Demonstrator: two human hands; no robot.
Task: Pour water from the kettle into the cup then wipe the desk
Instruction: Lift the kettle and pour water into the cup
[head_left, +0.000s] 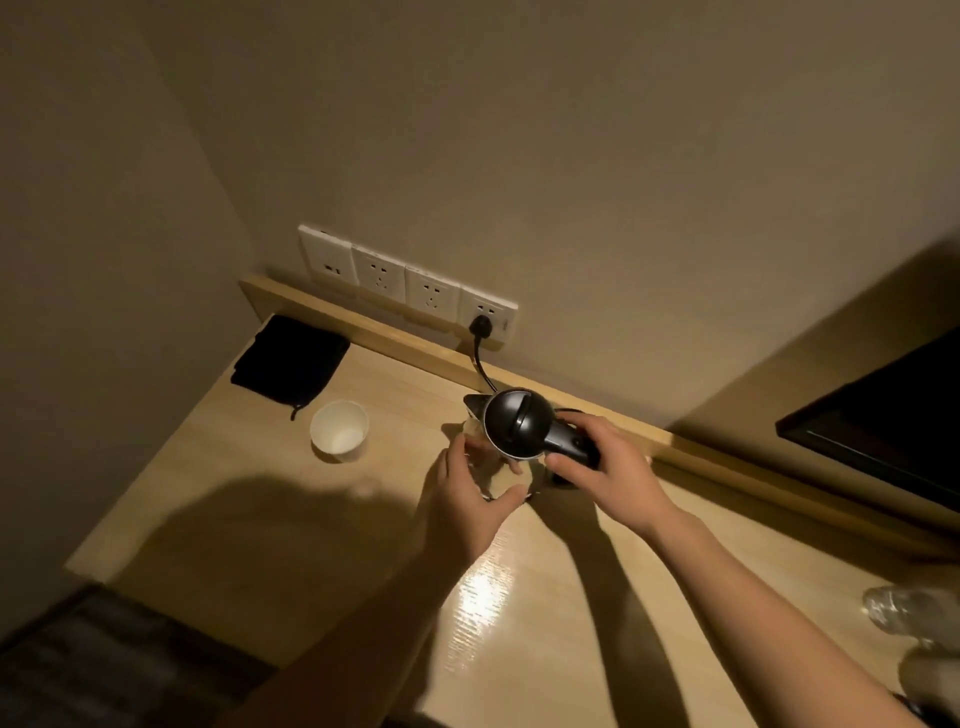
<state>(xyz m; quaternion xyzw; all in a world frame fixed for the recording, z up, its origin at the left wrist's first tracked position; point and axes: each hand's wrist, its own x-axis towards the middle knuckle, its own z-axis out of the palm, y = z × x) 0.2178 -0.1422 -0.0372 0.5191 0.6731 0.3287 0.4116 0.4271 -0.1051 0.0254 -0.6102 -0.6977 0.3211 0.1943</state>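
Note:
A kettle (517, 423) with a black domed lid stands at the back of the light wooden desk (322, 540), spout pointing left. My right hand (602, 465) is closed around its black handle. My left hand (467, 493) curls around the pale lower body of the kettle, thumb in front; what lies under the palm is hidden. A white paper cup (340, 430) stands upright and apart, to the left of the kettle, and looks empty. A folded black cloth (291, 364) lies in the desk's back left corner.
The kettle's black cord runs up to a plug (483, 325) in a row of white wall sockets (405, 283). A dark screen (883, 431) hangs at the right. A clear plastic bottle (904, 608) lies at the desk's right edge. The desk's left edge drops to dark floor.

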